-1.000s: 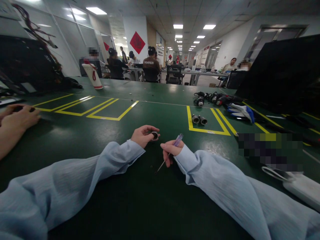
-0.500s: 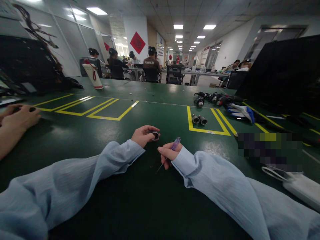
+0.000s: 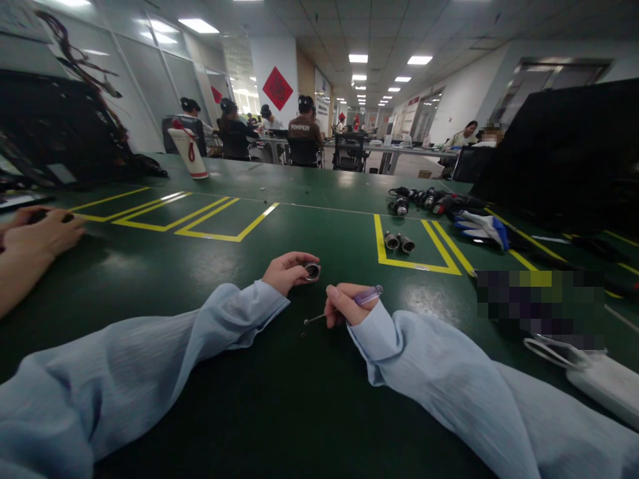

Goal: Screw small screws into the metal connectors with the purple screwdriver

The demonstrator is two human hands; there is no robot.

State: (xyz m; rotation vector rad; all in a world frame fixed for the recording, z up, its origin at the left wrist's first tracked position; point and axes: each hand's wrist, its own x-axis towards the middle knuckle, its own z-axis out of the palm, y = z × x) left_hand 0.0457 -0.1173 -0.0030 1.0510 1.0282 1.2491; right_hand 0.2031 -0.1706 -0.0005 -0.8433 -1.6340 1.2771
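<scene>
My left hand (image 3: 287, 271) is closed around a round metal part (image 3: 312, 271) with a dark hollow end, which faces my right side. A screwdriver with a clear purple handle (image 3: 368, 295) lies in the closed fingers of my right hand (image 3: 347, 303). Its thin shaft points left and slightly down, and a small piece seems to sit at the tip (image 3: 306, 322). Just below the tip, a tiny dark ring-like piece (image 3: 303, 335) rests on the green table (image 3: 239, 399). The screwdriver and the metal part are apart.
Two metal cylinders (image 3: 399, 242) stand inside a yellow-taped box at right. Beyond lie dark cabled parts (image 3: 401, 205) and a blue-white glove (image 3: 482, 228). A white bottle (image 3: 188, 152) stands far left. Another person's hands (image 3: 42, 231) are at the left edge; a white cabled device (image 3: 604, 372) lies right.
My right hand has turned the screwdriver from pointing steeply down to nearly level, lifting its tip off the table area. My left hand has tilted the metal part slightly, staying in place.
</scene>
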